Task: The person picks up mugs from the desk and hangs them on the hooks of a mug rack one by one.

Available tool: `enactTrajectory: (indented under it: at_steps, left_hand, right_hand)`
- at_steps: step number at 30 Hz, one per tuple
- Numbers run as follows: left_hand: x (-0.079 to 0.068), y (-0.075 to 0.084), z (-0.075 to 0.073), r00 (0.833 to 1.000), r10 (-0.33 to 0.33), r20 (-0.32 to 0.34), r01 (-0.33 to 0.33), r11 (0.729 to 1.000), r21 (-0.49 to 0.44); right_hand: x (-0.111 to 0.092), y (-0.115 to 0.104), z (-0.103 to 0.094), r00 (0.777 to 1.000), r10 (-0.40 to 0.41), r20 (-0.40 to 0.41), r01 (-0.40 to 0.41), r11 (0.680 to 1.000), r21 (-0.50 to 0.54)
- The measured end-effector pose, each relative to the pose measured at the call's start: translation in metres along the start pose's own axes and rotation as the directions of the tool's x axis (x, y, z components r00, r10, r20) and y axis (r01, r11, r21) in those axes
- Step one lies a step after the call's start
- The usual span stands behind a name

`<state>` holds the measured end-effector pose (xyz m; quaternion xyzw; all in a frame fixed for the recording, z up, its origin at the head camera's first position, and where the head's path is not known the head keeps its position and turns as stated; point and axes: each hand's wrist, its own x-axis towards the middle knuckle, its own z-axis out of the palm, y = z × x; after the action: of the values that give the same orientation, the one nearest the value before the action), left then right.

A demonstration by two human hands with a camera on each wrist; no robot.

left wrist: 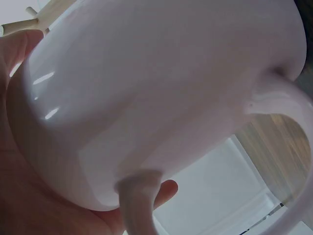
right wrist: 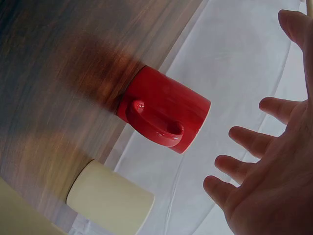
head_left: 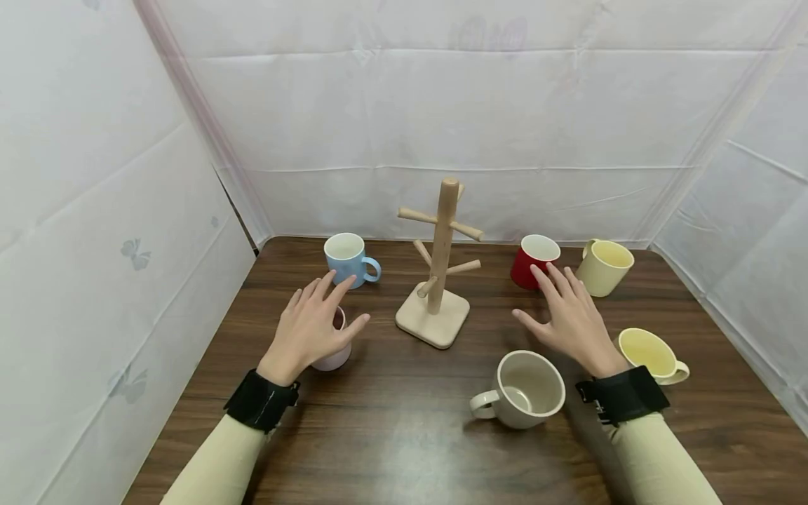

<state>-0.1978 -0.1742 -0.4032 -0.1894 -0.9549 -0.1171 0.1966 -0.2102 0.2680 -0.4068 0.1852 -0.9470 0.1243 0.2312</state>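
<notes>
My left hand [head_left: 309, 328], fingers spread, is over a pale pinkish mug [head_left: 332, 360] and hides most of it in the head view. That mug [left wrist: 166, 83] fills the left wrist view with its handle toward the camera; contact with the palm cannot be told. Just beyond these fingertips stands a light blue mug [head_left: 346, 270]. Fingers apart and holding nothing, my right hand [head_left: 573, 322] hovers in front of a red mug [head_left: 522, 272]. The right wrist view shows a gap between the fingers and the red mug [right wrist: 164, 107].
Between the hands stands a wooden mug tree [head_left: 442, 245] with several bare pegs on a square base. A beige mug [head_left: 514, 414] is near the front. Two yellow mugs, one at the back right [head_left: 600, 277] and one by the right wrist [head_left: 650, 354], share the brown table [head_left: 379, 435]. White sheeting [head_left: 410, 112] surrounds it.
</notes>
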Motion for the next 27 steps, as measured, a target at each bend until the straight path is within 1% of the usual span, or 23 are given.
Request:
enactTrajectory:
  at_steps: [5,14,21,27]
  left_hand:
    - [-0.001,0.002,-0.006,0.999,-0.004,0.039,0.003,1.000,0.010]
    - [0.003,0.003,-0.020,0.993,0.023,0.116,-0.028,0.999,0.045]
    - [0.003,0.003,-0.025,0.992,0.032,0.123,-0.036,0.999,0.036]
    - [0.002,0.003,-0.027,0.990,0.044,0.132,-0.049,0.998,0.035]
  right_hand:
    - [0.000,0.000,-0.002,1.000,-0.022,-0.009,0.022,1.000,0.000]
    - [0.002,0.000,-0.008,0.999,-0.046,0.005,0.046,0.999,0.022]
    - [0.006,-0.001,-0.014,0.997,-0.072,0.006,0.071,0.997,0.039]
    - [-0.003,-0.009,-0.025,0.997,-0.079,0.013,0.078,0.994,0.080]
